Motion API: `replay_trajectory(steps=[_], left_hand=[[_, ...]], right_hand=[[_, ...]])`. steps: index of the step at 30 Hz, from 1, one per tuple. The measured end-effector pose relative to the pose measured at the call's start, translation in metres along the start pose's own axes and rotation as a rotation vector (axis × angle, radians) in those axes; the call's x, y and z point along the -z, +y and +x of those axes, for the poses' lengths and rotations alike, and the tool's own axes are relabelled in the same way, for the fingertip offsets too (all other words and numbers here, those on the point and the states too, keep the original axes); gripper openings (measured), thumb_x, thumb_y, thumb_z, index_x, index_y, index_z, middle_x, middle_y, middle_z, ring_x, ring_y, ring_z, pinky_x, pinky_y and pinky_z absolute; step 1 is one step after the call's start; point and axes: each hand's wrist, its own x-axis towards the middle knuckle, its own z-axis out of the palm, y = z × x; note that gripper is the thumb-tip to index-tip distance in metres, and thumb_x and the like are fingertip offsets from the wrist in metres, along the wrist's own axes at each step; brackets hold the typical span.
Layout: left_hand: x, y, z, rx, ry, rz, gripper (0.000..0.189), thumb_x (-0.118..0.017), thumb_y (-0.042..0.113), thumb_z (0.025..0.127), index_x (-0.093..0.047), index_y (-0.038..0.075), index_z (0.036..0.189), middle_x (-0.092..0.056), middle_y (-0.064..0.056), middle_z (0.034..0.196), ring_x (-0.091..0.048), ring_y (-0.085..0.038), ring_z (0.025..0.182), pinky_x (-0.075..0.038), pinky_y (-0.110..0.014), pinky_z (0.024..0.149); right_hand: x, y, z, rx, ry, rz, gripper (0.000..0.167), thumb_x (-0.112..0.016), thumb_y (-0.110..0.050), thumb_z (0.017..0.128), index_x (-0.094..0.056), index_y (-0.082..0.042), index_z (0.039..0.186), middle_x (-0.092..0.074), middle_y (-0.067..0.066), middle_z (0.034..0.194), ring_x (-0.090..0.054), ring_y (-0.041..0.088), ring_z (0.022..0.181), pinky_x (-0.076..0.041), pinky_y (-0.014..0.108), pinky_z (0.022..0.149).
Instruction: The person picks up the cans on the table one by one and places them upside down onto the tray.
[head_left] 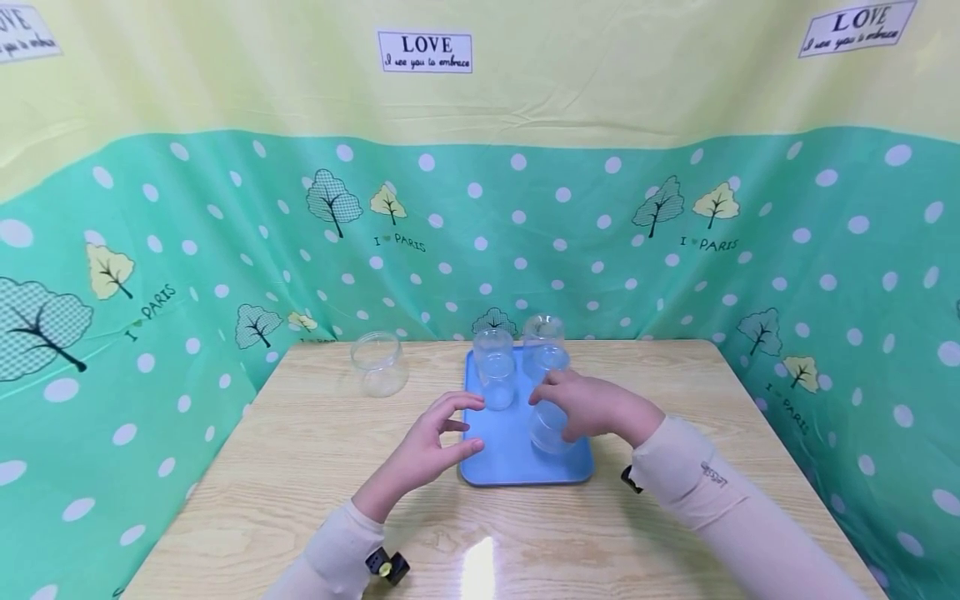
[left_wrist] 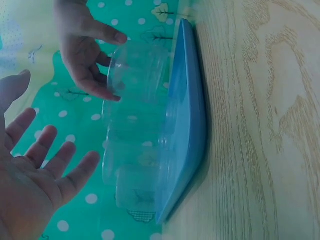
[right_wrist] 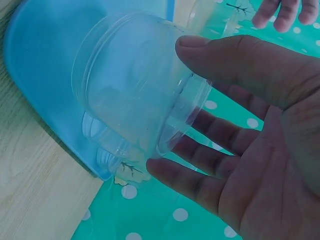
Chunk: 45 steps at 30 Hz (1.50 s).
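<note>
My right hand (head_left: 588, 406) holds a clear plastic jar (head_left: 551, 437) by its upper rim, at the near right of a blue tray (head_left: 498, 467). In the right wrist view the thumb lies at one side of this jar (right_wrist: 130, 90) and the fingertips at the other. Palm inward, my left hand (head_left: 431, 446) hovers by the tray's left edge, fingers spread and holding nothing. Beyond both hands, more clear jars (head_left: 495, 371) stand on the tray; see-through walls overlap there.
On the wooden table (head_left: 315, 467), left of the tray, stands another clear round jar (head_left: 378, 367). A green and yellow patterned cloth (head_left: 517, 225) hangs behind the table and along both sides.
</note>
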Motion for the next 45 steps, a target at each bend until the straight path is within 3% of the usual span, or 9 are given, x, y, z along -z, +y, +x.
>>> replay_trajectory(steps=[4, 12, 25, 29, 36, 45], left_hand=[[0.001, 0.013, -0.001, -0.013, 0.0, -0.009, 0.043, -0.075, 0.002, 0.092, -0.059, 0.009, 0.131, -0.056, -0.015, 0.141, -0.054, -0.028, 0.13, -0.058, -0.045, 0.097], [0.001, 0.013, -0.001, 0.005, -0.001, -0.013, 0.042, -0.075, 0.003, 0.092, -0.06, 0.01, 0.13, -0.056, -0.009, 0.14, -0.054, -0.028, 0.13, -0.058, -0.046, 0.098], [0.001, 0.014, -0.001, 0.023, -0.01, -0.005, 0.042, -0.076, 0.009, 0.093, -0.059, 0.013, 0.131, -0.056, -0.004, 0.141, -0.054, -0.026, 0.131, -0.056, -0.046, 0.1], [0.001, 0.009, -0.001, 0.024, -0.018, -0.004, 0.043, -0.076, 0.008, 0.092, -0.059, 0.013, 0.131, -0.056, -0.008, 0.141, -0.054, -0.027, 0.131, -0.057, -0.045, 0.1], [-0.002, -0.015, 0.0, -0.01, -0.009, 0.015, 0.048, -0.076, 0.002, 0.09, -0.059, 0.015, 0.133, -0.054, -0.016, 0.142, -0.054, -0.031, 0.129, -0.058, -0.045, 0.097], [0.0, -0.019, 0.0, -0.018, -0.034, 0.015, 0.045, -0.078, 0.017, 0.093, -0.059, 0.026, 0.133, -0.055, -0.005, 0.143, -0.055, -0.022, 0.13, -0.057, -0.041, 0.099]], right_hand=[[-0.004, 0.002, 0.001, 0.007, -0.001, -0.019, 0.062, -0.086, -0.005, 0.074, -0.067, -0.024, 0.129, -0.057, 0.003, 0.128, -0.057, 0.021, 0.112, -0.059, 0.037, 0.083], [-0.008, 0.0, 0.004, 0.027, -0.016, -0.024, 0.063, -0.085, -0.002, 0.073, -0.067, -0.021, 0.13, -0.057, 0.005, 0.128, -0.059, 0.023, 0.111, -0.058, 0.037, 0.083], [-0.012, -0.001, 0.008, -0.022, -0.051, -0.027, 0.063, -0.083, 0.001, 0.073, -0.068, -0.023, 0.129, -0.056, 0.007, 0.128, -0.058, 0.021, 0.106, -0.057, 0.035, 0.077], [-0.014, 0.002, 0.009, -0.026, -0.056, -0.02, 0.064, -0.083, 0.002, 0.073, -0.067, -0.021, 0.131, -0.056, 0.007, 0.129, -0.058, 0.021, 0.107, -0.057, 0.034, 0.077], [-0.018, 0.005, 0.01, -0.033, -0.056, -0.023, 0.065, -0.083, 0.002, 0.072, -0.068, -0.021, 0.13, -0.056, 0.008, 0.128, -0.057, 0.023, 0.109, -0.058, 0.036, 0.078], [-0.021, 0.005, 0.011, -0.027, -0.06, -0.031, 0.065, -0.085, 0.0, 0.072, -0.068, -0.021, 0.131, -0.056, 0.007, 0.128, -0.057, 0.022, 0.109, -0.058, 0.035, 0.078]])
